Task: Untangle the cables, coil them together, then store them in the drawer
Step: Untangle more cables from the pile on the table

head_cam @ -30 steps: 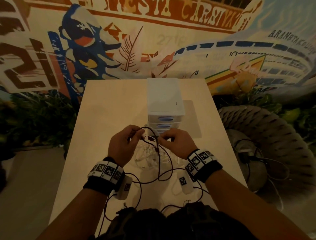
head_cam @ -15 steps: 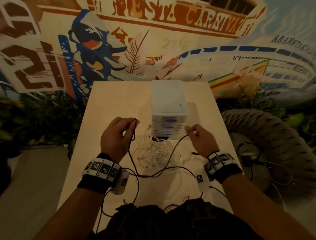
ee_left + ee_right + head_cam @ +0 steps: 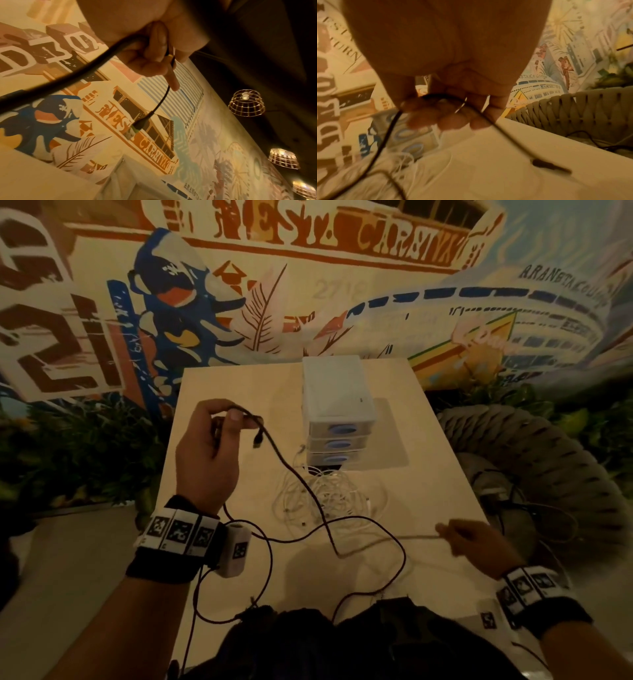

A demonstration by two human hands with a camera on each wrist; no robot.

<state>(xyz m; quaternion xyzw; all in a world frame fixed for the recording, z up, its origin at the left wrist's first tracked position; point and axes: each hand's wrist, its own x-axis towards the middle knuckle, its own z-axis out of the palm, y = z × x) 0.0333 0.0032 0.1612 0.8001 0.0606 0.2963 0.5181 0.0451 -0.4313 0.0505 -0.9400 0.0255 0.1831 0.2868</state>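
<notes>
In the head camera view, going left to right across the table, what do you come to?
left hand holding the black cable → pile of white cables → right hand pinching the black cable's other stretch.

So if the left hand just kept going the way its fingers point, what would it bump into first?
Probably the white drawer unit. The left hand is raised above the table, pinching the black cable, fingers pointing across toward the unit's upper drawers. Depth is unclear, so it might pass just in front.
</notes>
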